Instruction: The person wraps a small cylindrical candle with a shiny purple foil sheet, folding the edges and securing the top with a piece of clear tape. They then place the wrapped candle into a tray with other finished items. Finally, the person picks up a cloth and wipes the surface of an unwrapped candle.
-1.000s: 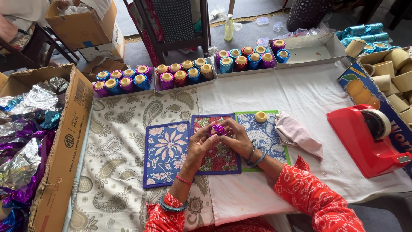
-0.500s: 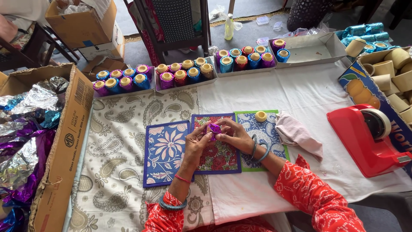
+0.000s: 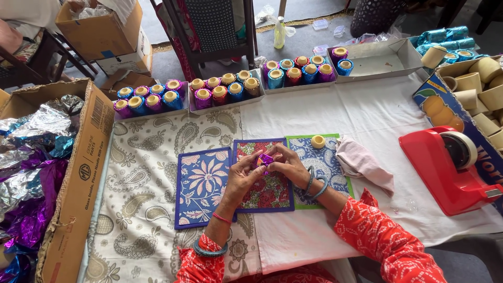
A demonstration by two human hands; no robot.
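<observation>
— Where's the piece in hand?
— A small cup wrapped in shiny purple foil (image 3: pixel 265 159), pinched between the left hand (image 3: pixel 242 175) and right hand (image 3: pixel 287 163) over the red floral mat (image 3: pixel 267 189); fingers of both clamped on it.
— How far along?
— Rows of foil-wrapped cups (image 3: pixel 220 89) stand finished at the counter's (image 3: pixel 377 112) far edge — one bare cup (image 3: pixel 318 141) waits, more in the box of plain cups (image 3: pixel 484 84).

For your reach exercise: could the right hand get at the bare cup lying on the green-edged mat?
Probably yes. The bare cup lies just beyond the right hand with nothing between them, but both hands are busy holding the purple foil piece.
</observation>
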